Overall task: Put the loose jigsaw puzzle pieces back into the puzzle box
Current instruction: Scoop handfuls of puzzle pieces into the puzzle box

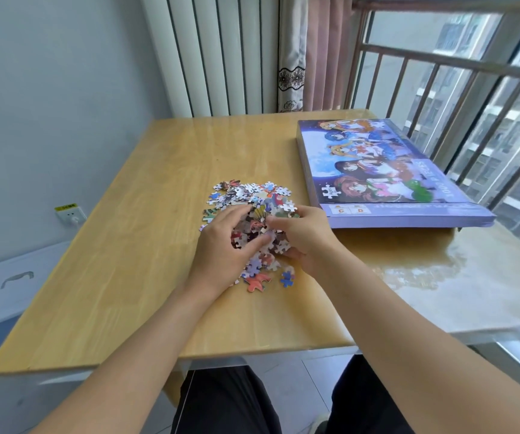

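While both hands work at the middle of the wooden table (146,245), which carries everything noted, the puzzle box (387,170) lies flat beyond and to the right of the right hand (307,238), near but not touching it; its printed lid appears closed, so, in my judgement, it must be opened before any piece can go in. Between and just beyond the hands sits the heap of loose jigsaw pieces (252,198), none yet boxed; the left hand (224,245) is cupped against the heap's left flank, fingers curled over the pieces and thumb pressed into them; the right hand mirrors it on the opposite flank, fingers curled into the pieces; the paired hold appears meant to crowd the pieces into one liftable handful. Smallest, a few stray pieces (257,281) lie nearer than the hands, outside the grasp, and would need a second pass.
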{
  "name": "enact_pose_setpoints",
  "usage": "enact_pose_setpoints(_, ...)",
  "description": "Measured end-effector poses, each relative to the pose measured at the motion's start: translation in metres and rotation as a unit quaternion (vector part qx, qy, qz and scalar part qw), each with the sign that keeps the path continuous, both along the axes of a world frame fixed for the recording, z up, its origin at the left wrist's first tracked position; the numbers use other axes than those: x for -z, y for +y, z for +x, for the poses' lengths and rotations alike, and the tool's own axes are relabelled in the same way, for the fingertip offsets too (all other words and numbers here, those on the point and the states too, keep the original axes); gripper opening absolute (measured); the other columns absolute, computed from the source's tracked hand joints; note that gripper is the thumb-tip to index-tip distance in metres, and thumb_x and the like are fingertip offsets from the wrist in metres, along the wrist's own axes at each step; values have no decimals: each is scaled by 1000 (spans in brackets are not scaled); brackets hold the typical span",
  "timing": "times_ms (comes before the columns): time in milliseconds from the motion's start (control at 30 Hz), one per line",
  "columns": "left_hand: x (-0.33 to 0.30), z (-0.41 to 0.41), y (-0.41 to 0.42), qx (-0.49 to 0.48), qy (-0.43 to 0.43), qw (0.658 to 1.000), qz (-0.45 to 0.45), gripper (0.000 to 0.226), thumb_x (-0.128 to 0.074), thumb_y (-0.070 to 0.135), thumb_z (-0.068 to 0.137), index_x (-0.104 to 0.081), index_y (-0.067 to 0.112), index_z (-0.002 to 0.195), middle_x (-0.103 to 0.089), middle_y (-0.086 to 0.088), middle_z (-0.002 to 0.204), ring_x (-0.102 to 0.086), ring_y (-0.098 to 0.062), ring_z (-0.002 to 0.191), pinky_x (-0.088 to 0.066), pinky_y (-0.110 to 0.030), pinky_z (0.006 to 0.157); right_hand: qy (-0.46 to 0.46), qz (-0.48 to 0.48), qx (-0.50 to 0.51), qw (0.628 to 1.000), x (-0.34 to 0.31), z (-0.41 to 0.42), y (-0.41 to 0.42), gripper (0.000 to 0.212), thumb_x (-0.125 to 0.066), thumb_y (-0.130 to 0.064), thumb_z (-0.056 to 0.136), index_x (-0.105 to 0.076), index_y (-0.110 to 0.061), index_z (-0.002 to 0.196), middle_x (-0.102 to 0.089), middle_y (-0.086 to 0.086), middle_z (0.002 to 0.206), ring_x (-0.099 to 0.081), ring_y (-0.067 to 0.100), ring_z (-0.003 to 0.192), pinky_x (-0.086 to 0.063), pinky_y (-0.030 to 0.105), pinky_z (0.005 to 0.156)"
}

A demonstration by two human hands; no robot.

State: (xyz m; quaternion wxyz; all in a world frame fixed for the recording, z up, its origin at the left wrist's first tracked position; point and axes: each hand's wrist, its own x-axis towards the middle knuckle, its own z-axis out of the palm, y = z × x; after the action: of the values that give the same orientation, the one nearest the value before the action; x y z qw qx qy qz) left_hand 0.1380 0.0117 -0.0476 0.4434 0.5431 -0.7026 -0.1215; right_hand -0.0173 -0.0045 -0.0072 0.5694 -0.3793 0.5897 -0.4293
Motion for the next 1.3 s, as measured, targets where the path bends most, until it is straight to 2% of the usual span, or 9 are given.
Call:
enact_pose_setpoints(100,-1,-1,3,-6,-12,1000,-3,62,-77,40,85,-59,13,138,-61,3,137,-48,7,123,-30,-1,103,-12,3,3,1000,-2,2,1,52,-81,-15,83,-62,-9,131,-70,13,118,-67,31,107,-56,51,93)
enact_pose_setpoints(233,-2,-2,4,4,-6,1000,0,60,-73,31,90,-53,13,143,-60,4,136,-46,9,121,-29,3,99,12,5,-41,999,-7,2,1,19,-78,-22,88,-71,-13,103,-74,6,98,-68,18,83,-54,32,65)
enact_pose_setpoints(333,-2,0,2,3,5,1000,12,60,-71,30,92,-50,15,146,-59,3,139,-52,-1,125,-31,1,98,42,-4,-61,997,-10,2,-2,45,-80,-31,86,-64,-9,122,-71,8,112,-67,19,96,-52,32,76)
enact_pose_setpoints(467,-1,2,0,-8,16,1000,21,56,-69,25,94,-50,16,146,-67,5,126,-62,-11,116,-44,-12,95,86,-23,-85,992,-15,6,-5,34,-75,-38,90,-62,-6,92,-60,-5,68,-59,6,56,-42,17,54)
enact_pose_setpoints(733,1,2,-2,23,-12,1000,-3,45,-63,0,94,-57,5,138,-62,2,128,-56,-7,114,-34,-1,97,-14,58,-66,996,-24,20,-12,89,-85,-47,75,-45,-8,144,-50,9,142,-53,38,128,-45,53,106)
enact_pose_setpoints(1000,0,3,-2,54,13,998,-8,39,-63,4,95,-61,10,133,-62,6,132,-59,-10,120,-45,-23,103,14,62,-56,996,-21,19,-19,66,-91,-20,73,-59,1,128,-62,14,127,-60,29,108,-48,36,72)
enact_pose_setpoints(1133,3,5,-1,30,42,998,23,55,-65,19,96,-47,21,148,-55,10,143,-56,-22,110,-48,-27,93,-22,53,-38,998,-16,13,-17,67,-89,-9,74,-57,-3,133,-59,11,127,-57,28,118,-55,43,90)
enact_pose_setpoints(1233,4,6,-1,29,73,997,22,55,-65,20,96,-47,22,148,-55,9,143,-57,-3,123,-44,-16,102,-35,27,-26,999,-13,7,-16,42,-86,-9,77,-68,-4,115,-67,10,113,-65,25,100,-60,41,67)
enact_pose_setpoints(1300,4,7,-1,27,79,996,15,53,-61,17,97,-47,22,148,-55,7,144,-51,-3,131,-42,-25,110,-39,-4,-6,999,-13,3,-16,39,-84,-9,79,-68,-3,114,-69,12,111,-67,27,100,-63,48,74)
